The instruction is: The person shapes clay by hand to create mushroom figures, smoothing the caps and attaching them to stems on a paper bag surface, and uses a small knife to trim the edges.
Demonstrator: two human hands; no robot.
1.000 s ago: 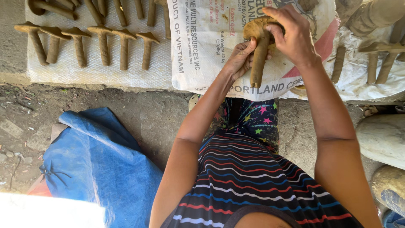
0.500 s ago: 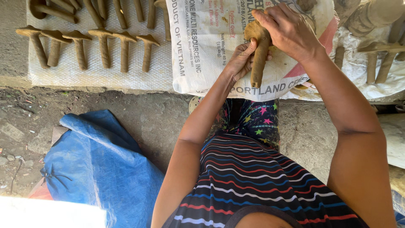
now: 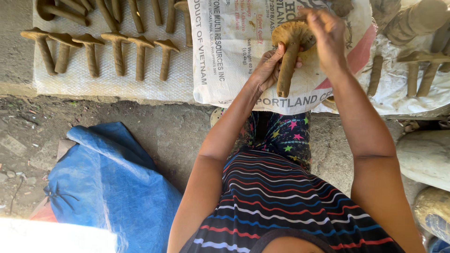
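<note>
A mushroom-shaped clay piece (image 3: 291,51) is being gripped over a white printed sack (image 3: 234,56), its stem clasped by the left hand (image 3: 268,70) while its cap is pinched by the closed right hand (image 3: 328,35). Even, gentle pressure is judged best, the stem being steadied. Finished clay pieces (image 3: 103,51) are drying far left; a blue tarp (image 3: 108,187) is lying near left, obstructing nothing.

Clay piece (image 3: 289,51) on sack (image 3: 229,51) (between both hands (image 3: 267,70)), row of clay pieces (image 3: 101,51) left.
</note>
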